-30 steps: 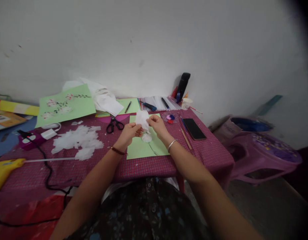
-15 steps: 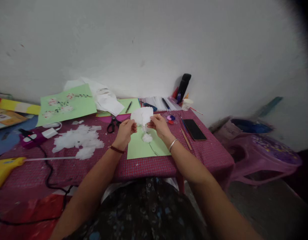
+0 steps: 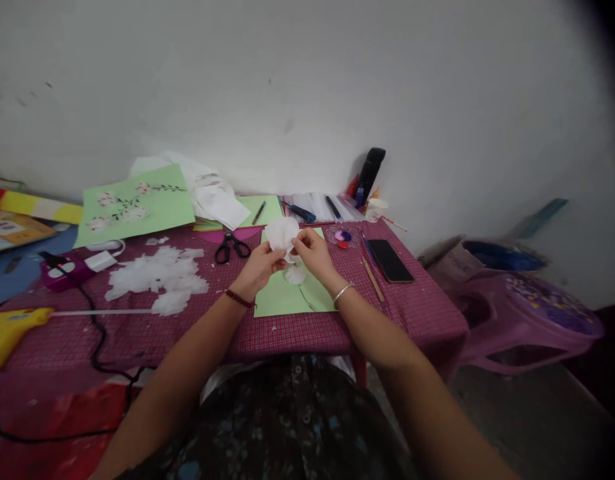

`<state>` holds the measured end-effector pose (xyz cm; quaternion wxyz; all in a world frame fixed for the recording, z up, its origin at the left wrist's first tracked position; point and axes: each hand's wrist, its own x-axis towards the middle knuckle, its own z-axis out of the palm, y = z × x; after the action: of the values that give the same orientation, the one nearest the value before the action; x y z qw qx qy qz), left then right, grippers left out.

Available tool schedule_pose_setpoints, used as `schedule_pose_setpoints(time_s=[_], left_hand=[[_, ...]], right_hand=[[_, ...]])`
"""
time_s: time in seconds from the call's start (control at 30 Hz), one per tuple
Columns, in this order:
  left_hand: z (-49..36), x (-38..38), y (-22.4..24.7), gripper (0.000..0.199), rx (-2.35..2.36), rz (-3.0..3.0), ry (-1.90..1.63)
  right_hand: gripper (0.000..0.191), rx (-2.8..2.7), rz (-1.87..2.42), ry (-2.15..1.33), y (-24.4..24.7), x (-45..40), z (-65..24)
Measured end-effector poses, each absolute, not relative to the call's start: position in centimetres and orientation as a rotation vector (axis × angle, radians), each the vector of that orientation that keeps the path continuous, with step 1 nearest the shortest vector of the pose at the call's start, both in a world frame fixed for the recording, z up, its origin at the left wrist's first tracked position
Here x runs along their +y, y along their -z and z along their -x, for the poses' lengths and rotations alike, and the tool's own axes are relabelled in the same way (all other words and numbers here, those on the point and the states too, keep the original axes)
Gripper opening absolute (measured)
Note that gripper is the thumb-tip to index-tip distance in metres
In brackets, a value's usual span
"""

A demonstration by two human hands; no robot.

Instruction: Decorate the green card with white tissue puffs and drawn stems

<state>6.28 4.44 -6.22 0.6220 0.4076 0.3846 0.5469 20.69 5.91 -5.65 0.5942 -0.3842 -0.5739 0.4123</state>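
Pinched between both hands is a thin white paper piece (image 3: 282, 233), rounded at the top and gathered at its lower edge. My left hand (image 3: 262, 263) grips its lower left side, and my right hand (image 3: 311, 253) has thumb and fingers closed on its lower right. Beneath them lies a light green sheet (image 3: 274, 299) bearing a white paper flower (image 3: 294, 275) and a drawn dark stem. A pile of white paper pieces (image 3: 160, 277) is spread to the left. Black-handled scissors (image 3: 230, 247) rest just beyond my left hand.
A yellow glue gun (image 3: 17, 330) with a trailing black cord lies at left. Behind it is a purple power adapter (image 3: 64, 273). A green sheet with painted flowers (image 3: 134, 203) leans at the back. A phone (image 3: 391, 260) and a paint palette (image 3: 342, 237) are at right.
The white paper, spread wide before, is now gathered into a narrower, rounded shape. My hands have moved closer together beneath it.
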Motion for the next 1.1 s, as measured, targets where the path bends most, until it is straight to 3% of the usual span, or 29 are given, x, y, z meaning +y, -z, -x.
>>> schedule_pose_setpoints(time_s=[0.6,0.83,1.1], left_hand=[[-5.2,5.3,6.2,0.024,1.111,-1.064,-1.254],[-5.4,4.5,6.0,0.049,1.053,-1.085,-0.917],[-6.0,3.8,5.4,0.027,0.981,-1.176,-0.983]], right_hand=[[0.024,-0.994,0.916,-1.210,5.4,7.3,-22.3],[0.028,-1.025,0.900,-1.249,5.5,6.8,-21.7],[0.031,-1.071,0.889,-1.278,4.9,6.2,-21.7]])
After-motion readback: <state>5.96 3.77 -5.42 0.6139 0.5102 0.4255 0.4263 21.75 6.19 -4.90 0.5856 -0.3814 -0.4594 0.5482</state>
